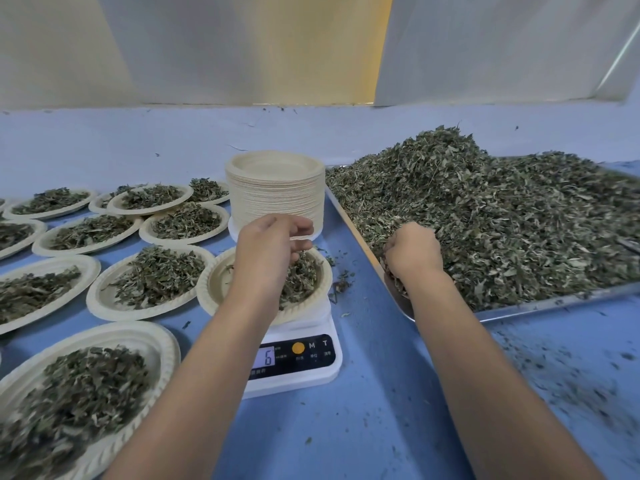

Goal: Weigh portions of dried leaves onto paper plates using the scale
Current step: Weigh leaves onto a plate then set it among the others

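On the blue table [363, 427], a plate [207, 289] of leaves [301, 275] sits on the scale [298, 375] under the half-curled left hand [270, 247], perhaps holding some. The right hand [414, 251] grips leaves in the right tray [554, 301].

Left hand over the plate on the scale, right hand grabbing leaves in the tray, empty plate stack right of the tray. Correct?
One error: the head view shows the empty plate stack left of the tray, behind the scale. The rest holds: the left hand is over the plate, and the right hand grips leaves.
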A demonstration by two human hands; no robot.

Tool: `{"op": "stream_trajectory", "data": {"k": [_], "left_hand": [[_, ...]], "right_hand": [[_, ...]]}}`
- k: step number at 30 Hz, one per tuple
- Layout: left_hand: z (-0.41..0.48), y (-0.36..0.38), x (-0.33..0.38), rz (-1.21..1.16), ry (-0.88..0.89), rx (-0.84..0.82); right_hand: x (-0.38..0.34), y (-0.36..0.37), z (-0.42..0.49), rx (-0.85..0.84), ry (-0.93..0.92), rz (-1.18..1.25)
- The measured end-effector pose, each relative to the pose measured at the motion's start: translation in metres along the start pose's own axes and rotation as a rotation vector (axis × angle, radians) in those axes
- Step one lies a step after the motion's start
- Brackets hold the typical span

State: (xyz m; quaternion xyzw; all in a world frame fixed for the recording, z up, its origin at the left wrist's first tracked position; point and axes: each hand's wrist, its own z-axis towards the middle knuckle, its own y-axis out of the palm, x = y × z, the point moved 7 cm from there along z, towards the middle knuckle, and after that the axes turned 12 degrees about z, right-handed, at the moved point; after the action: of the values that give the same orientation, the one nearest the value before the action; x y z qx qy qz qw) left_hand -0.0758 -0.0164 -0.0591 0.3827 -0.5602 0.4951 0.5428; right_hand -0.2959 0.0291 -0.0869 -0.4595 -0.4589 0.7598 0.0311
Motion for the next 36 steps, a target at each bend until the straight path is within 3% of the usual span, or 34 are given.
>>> {"op": "stream_trajectory", "data": {"k": [11, 19, 23, 27, 31, 36], "left_hand": [[0.002, -0.004, 0.000, -0.010, 0.005, 0.022], [0.003, -0.009, 0.001, -0.036, 0.002, 0.048], [0.005, -0.018, 0.003, -0.062, -0.001, 0.087], [0.007, -0.024, 0.003, -0.136, -0.040, 0.118], [0.007, -0.019, 0.004, -0.309, -0.122, 0.045], [0.006, -0.012, 0.008, -0.522, -0.173, -0.051]], "right_hand": [[-0.020, -0.023, -0.001, 0.245, -0.199, 0.199], [-0.028, -0.033, -0.003, 0.302, -0.206, 0.541], [-0.043, -0.028, -0.011, 0.242, -0.168, 0.789], [-0.074, -0.009, -0.028, -0.017, -0.129, 1.135], [-0.109, 0.012, -0.054, -0.154, -0.226, 1.185], [-0.122, 0.032, -0.071, -0.197, -0.297, 1.140]]}}
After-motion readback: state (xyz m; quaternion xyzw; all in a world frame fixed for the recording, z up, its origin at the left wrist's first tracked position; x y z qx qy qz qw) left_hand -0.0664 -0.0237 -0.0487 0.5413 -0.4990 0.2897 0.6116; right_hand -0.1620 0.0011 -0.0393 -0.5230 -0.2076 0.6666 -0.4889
